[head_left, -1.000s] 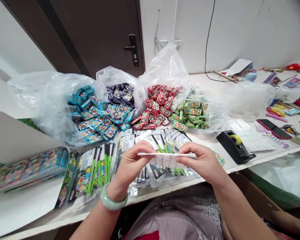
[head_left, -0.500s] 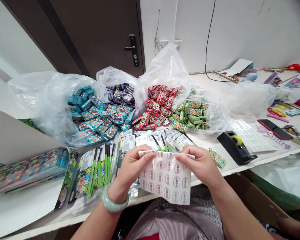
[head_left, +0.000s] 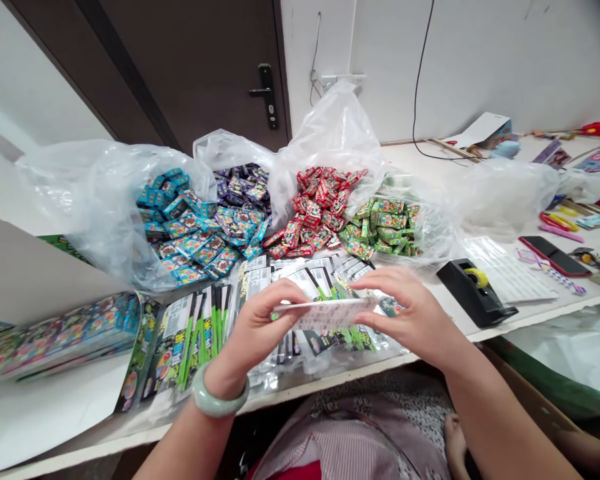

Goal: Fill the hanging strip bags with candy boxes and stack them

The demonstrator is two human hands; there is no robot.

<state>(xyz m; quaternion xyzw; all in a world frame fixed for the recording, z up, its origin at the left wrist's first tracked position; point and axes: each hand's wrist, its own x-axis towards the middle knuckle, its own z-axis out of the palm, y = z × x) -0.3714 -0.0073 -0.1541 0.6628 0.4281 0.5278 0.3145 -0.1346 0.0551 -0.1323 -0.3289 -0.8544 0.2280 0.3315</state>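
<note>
The left hand (head_left: 260, 330), a pale jade bangle (head_left: 220, 399) on its wrist, is closed around the left end of a sheet of printed labels (head_left: 325, 313). The right hand (head_left: 405, 310) appears to pinch the other end, its fingers stretched across the top. Held between them just above the table, the sheet tilts almost edge-on to the head camera, which squeezes its printing beyond reading, and the hands hide both ends. Beneath it, flat plastic packets with green strips (head_left: 195, 340) overlap in rows near the white table's front edge (head_left: 445, 347), partly covered by the hands and sheet. Farther off, clear plastic bags (head_left: 110, 213) lie with their mouths facing the person, apparently to keep heaps of small boxes (head_left: 315, 213) within reach, sorted roughly by blue, purple, red and green. Their lower layers are hidden. Off to the right sit a black tape dispenser (head_left: 473, 287) and a phone (head_left: 555, 257).
</note>
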